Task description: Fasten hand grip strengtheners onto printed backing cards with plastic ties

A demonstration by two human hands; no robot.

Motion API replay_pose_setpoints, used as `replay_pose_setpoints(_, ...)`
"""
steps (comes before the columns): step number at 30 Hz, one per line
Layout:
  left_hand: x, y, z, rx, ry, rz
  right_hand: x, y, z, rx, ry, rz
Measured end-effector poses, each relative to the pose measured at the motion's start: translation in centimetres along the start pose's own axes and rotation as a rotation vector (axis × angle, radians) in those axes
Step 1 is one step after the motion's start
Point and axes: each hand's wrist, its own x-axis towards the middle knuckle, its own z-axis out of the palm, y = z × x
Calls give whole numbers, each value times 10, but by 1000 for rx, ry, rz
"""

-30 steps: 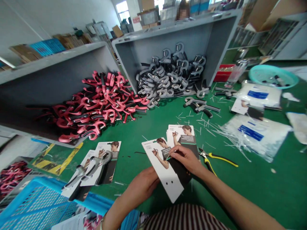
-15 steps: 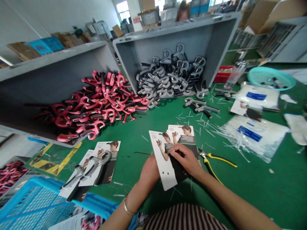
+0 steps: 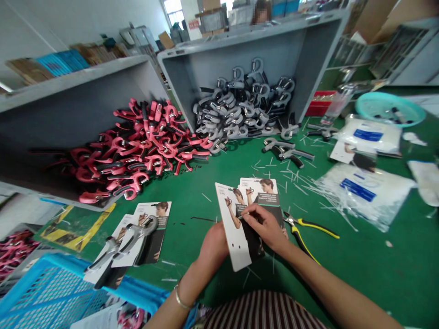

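Note:
A printed packaging card (image 3: 238,237) stands tilted above the table, with two small holes near its lower edge. My left hand (image 3: 213,244) is closed on it from behind; the card hides most of its fingers. At the card's front, my right hand (image 3: 265,226) pinches with thumb and forefinger close to the printed surface, and whatever lies between the fingertips is too small to make out. Another printed card (image 3: 265,194) lies flat beneath and beyond the right hand. To the right rest cutting pliers (image 3: 298,228) with yellow and black handles.
Grey bins hold pink hand grips (image 3: 151,141) and grey hand grips (image 3: 236,109). Two carded grips (image 3: 137,242) lie at left, over a blue crate (image 3: 44,283). White plastic strips (image 3: 329,201) spill from a clear bag (image 3: 373,196). Loose grey grips (image 3: 286,151) lie ahead.
The held card has turned slightly and shows a little narrower. Both hands stay almost in place; the whole view has shifted slightly.

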Motion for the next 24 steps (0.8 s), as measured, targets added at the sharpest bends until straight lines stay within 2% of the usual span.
replay_pose_setpoints(2, -4, -1, -1, -30, 15, 2, -1, 1, 0, 41, 2, 16)
replay_pose_setpoints(6, -5, 0, -3, 84, -96, -122, -1, 1, 2, -6, -24, -10)
replay_pose_setpoints(9, -1, 3, -6, 86, -118, -137, -1, 2, 4, -29, -23, -24)
replay_pose_setpoints(12, -1, 5, -7, 28, -84, -97, -1, 4, 3, 16, -16, -2)
replay_pose_setpoints(16, -8, -1, -4, 8, 33, -15, -1, 4, 2, 55, -12, 14)
replay_pose_setpoints(20, -11, -12, 0, 108, 19, 10, -2, 2, 2, 21, -19, 3)
replay_pose_setpoints(24, -15, -21, -1, 18, 111, 124, -3, 1, 1, 23, -23, 16)
